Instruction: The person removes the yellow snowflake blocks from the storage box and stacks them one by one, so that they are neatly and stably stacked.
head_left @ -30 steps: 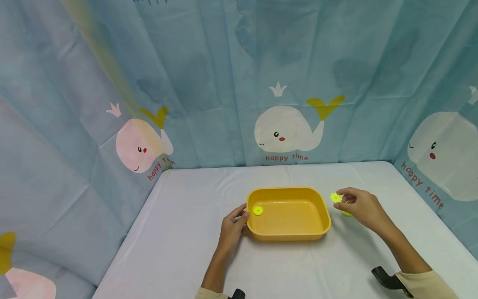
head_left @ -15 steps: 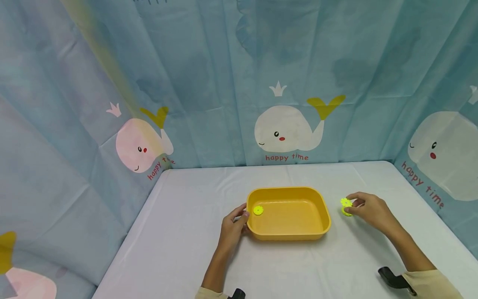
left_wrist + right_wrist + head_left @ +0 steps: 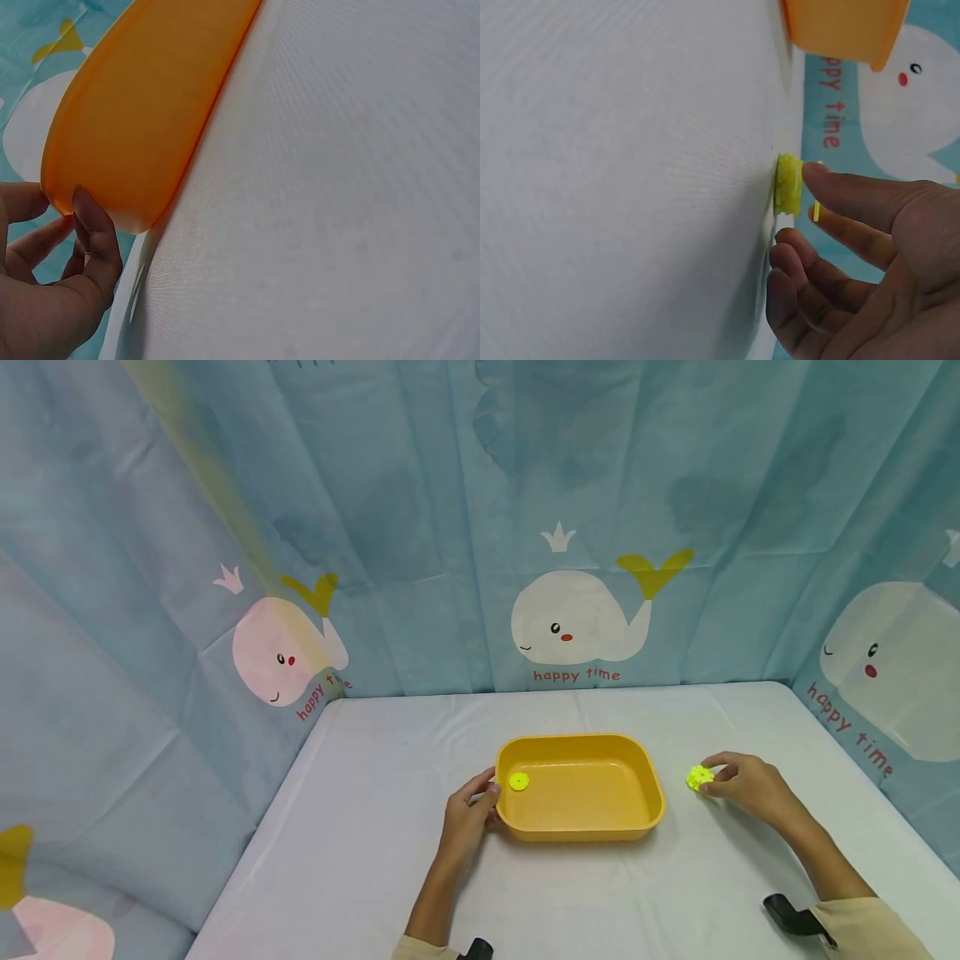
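A yellow-orange rectangular tray [image 3: 581, 836] stands on the white-covered table. At its left end my left hand [image 3: 464, 820] holds the rim, thumb on the near side, fingers behind, as the left wrist view also shows. Inside the tray, near that hand, lies one small bright yellow flower-shaped disc [image 3: 519, 782]. To the right of the tray, my right hand [image 3: 753, 789] pinches a thin yellow flower-shaped disc [image 3: 817, 204] between thumb and index finger. Right below it on the table is a short stack of similar yellow discs [image 3: 787, 186]; the other fingers are bent, holding nothing.
The white cloth [image 3: 360, 827] covers the tabletop. Blue curtains [image 3: 420, 527] with printed whales rise along the table's back and sides. Black wrist mounts [image 3: 791, 917] stick out by both sleeves.
My right hand has moved right and slightly down with its disc, from beside the tray's right rim to right over the stack. The left hand and tray have stayed put.
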`<state>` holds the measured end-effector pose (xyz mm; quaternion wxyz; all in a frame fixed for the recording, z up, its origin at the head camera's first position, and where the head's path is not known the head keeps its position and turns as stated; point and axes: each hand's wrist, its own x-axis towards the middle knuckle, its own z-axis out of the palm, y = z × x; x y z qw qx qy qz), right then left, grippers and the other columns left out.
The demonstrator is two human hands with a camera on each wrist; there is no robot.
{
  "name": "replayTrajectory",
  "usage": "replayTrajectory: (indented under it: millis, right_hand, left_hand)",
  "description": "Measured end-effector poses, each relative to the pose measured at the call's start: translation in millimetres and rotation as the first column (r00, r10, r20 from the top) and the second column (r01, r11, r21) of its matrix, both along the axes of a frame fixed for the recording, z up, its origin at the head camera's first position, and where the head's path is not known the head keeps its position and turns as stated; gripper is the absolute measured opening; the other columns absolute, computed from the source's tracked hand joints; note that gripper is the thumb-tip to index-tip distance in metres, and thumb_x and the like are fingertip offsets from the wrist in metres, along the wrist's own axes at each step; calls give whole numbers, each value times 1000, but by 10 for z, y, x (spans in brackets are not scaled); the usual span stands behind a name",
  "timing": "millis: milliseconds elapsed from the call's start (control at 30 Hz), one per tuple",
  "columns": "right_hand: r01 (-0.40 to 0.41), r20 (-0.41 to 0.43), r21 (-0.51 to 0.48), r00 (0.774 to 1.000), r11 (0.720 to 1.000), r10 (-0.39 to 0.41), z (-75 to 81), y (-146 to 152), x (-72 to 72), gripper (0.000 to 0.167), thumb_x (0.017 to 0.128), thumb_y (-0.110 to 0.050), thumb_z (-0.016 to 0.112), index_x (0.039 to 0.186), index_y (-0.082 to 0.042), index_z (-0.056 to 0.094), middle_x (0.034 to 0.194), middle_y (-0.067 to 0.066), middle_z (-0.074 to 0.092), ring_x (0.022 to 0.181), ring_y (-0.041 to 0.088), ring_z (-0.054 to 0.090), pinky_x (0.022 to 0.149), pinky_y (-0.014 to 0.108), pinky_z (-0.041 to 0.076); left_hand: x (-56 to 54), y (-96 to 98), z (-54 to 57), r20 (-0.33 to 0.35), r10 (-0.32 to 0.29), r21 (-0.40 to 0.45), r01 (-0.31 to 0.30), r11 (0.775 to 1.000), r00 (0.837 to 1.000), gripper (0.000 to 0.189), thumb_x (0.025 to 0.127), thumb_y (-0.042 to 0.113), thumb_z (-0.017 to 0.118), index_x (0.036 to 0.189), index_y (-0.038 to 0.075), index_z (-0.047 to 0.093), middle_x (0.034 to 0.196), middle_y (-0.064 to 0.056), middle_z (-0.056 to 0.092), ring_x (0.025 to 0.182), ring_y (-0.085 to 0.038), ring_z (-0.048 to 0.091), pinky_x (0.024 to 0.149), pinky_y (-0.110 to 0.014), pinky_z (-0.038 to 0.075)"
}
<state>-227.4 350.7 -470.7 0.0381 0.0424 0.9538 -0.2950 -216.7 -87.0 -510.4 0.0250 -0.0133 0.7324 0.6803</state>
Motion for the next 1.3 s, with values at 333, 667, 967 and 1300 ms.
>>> replayTrajectory:
  millis: [333, 667, 967, 1300]
  right_hand:
    - [-13, 8, -7, 1000, 1000, 13, -31, -10, -7, 47, 90, -19, 81, 127, 8, 67, 100, 23, 68, 86, 32, 60, 71, 43, 55]
    - [-12, 13, -3, 1000, 1000, 12, -43, -22, -21, 47, 90, -17, 83, 126, 8, 67, 96, 19, 67, 84, 29, 59, 70, 40, 54]
    - [-24, 1, -3, 1000, 1000, 24, -71, -14, -23, 46, 89, -16, 83, 125, 9, 68, 95, 19, 67, 84, 30, 59, 70, 41, 55]
    - [-15, 5, 12, 1000, 1000, 15, -77, -27, -28, 50, 88, -16, 84, 125, 12, 66, 97, 21, 66, 86, 31, 59, 73, 45, 57]
  left_hand:
    - [0, -1, -9, -5, -1, 4, 1, 1000, 1000, 43, 108, 26, 63, 149, 14, 62, 129, -13, 60, 90, -17, 64, 78, -27, 58]
    - [2, 0, -8, -4, -2, -1, 2, 1000, 1000, 43, 108, 25, 62, 150, 14, 62, 129, -13, 60, 90, -17, 65, 78, -27, 58]
    - [8, -3, -1, -5, -3, -3, 3, 1000, 1000, 44, 108, 26, 63, 150, 13, 62, 129, -13, 60, 88, -17, 65, 78, -28, 58]
    - [7, -4, 12, -7, -9, 9, 9, 1000, 1000, 43, 108, 24, 62, 150, 14, 62, 129, -14, 60, 92, -20, 65, 79, -28, 59]
